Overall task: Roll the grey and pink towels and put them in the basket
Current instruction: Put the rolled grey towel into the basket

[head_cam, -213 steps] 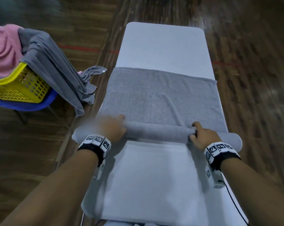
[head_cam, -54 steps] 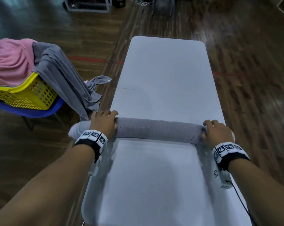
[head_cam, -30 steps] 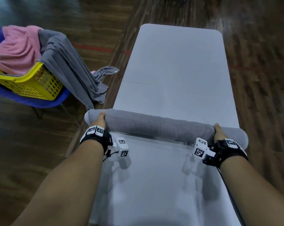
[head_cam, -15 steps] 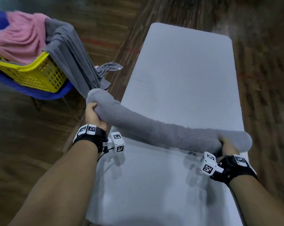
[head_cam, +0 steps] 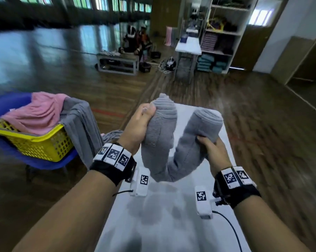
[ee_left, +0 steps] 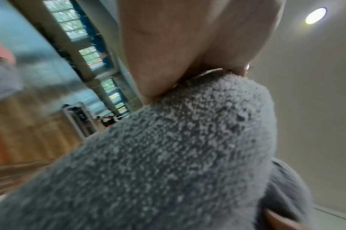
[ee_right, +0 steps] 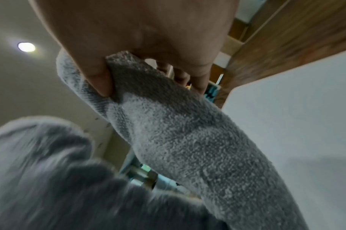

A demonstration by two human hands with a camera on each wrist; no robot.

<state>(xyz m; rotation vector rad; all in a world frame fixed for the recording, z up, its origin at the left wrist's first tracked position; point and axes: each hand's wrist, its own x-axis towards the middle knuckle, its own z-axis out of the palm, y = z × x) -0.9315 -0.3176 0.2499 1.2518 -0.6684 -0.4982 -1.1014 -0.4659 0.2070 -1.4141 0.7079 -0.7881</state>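
Far left: yellow basket (head_cam: 35,142) on blue chair (head_cam: 44,163), pink towel (head_cam: 37,113) heaped inside, loose grey towel (head_cam: 81,128) draped over its right rim, hanging toward floor. Strip of wooden floor (head_cam: 108,91) between chair and white table (head_cam: 171,224). Left hand (head_cam: 138,128) clenched round one end of rolled grey towel (head_cam: 164,142), held above table's left edge. Roll bent into U, sagging middle clear of tabletop, both ends up. Right hand (head_cam: 210,149) grasping other end, near right edge.
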